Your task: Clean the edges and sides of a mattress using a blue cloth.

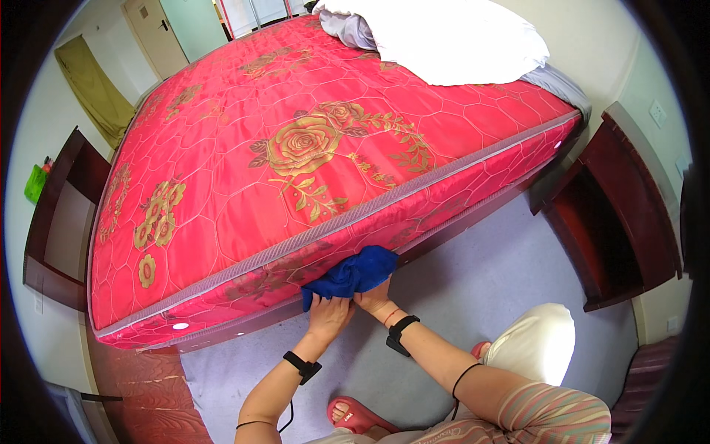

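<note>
A red quilted mattress [233,183] with gold rose prints lies on a dark bed frame [444,236]. Against the mattress's near side, low down by the frame, is a bunched blue cloth [355,273]. My left hand [330,317] is at the cloth's lower left edge, fingers partly tucked beneath it. Just to its right, my right hand [377,294] grips the cloth, which covers most of its fingers. Both wrists wear black bands.
A white quilt [455,39] is heaped at the mattress's upper right. Dark wooden cabinets stand at the right [621,205] and left [33,266]. Grey sheeting [266,383] covers part of the wood-patterned floor [150,394]. My feet, in red slippers [363,416], are close to the bed.
</note>
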Tool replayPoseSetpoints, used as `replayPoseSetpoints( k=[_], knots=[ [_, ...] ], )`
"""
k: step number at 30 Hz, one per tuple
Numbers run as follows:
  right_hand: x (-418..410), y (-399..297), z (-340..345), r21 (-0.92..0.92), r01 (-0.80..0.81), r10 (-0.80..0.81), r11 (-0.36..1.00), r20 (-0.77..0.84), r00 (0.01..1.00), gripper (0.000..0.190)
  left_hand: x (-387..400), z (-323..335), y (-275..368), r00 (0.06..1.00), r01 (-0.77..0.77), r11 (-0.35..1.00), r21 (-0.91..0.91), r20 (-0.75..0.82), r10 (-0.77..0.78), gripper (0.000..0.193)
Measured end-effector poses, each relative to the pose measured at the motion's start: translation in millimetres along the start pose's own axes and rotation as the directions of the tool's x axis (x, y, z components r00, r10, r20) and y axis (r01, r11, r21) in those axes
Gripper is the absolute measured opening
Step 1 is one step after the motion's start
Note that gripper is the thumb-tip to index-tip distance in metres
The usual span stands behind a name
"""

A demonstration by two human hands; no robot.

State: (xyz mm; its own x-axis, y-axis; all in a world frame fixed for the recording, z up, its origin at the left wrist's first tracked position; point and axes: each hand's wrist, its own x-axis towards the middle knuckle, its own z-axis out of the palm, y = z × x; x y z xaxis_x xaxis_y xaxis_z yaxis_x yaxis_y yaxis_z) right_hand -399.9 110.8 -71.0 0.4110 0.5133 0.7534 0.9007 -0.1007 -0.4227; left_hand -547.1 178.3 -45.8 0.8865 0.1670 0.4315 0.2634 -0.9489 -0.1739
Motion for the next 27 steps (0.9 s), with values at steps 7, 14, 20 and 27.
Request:
replayPoseSetpoints(
  k=[7,14,20,27],
  knots=[
    [7.5,-5.1,-3.9,0.043,0.003,-0.002,0.999,-0.011,1.000,0.042,-2.3,-1.7,0.9,0.999,0.041,0.999,0.011,0.034,-0.041,0.068],
    [10.0,-6.7,-6.2,0.025,0.015,-0.015,1.000,-0.038,0.999,0.041,-2.7,-1.4,1.9,0.998,0.050,0.999,0.002,0.038,-0.050,0.071],
    [7.6,-6.2,-5.9,-0.011,0.014,-0.014,1.000,-0.010,1.000,0.041,-4.3,0.3,2.3,0.997,0.059,0.998,0.009,0.056,-0.059,0.068],
    [12.6,-13.4,-10.5,0.139,-0.010,0.014,0.990,-0.027,1.000,0.042,1.9,-9.4,-2.2,0.998,0.054,0.994,-0.090,0.025,-0.052,0.078]
  ],
)
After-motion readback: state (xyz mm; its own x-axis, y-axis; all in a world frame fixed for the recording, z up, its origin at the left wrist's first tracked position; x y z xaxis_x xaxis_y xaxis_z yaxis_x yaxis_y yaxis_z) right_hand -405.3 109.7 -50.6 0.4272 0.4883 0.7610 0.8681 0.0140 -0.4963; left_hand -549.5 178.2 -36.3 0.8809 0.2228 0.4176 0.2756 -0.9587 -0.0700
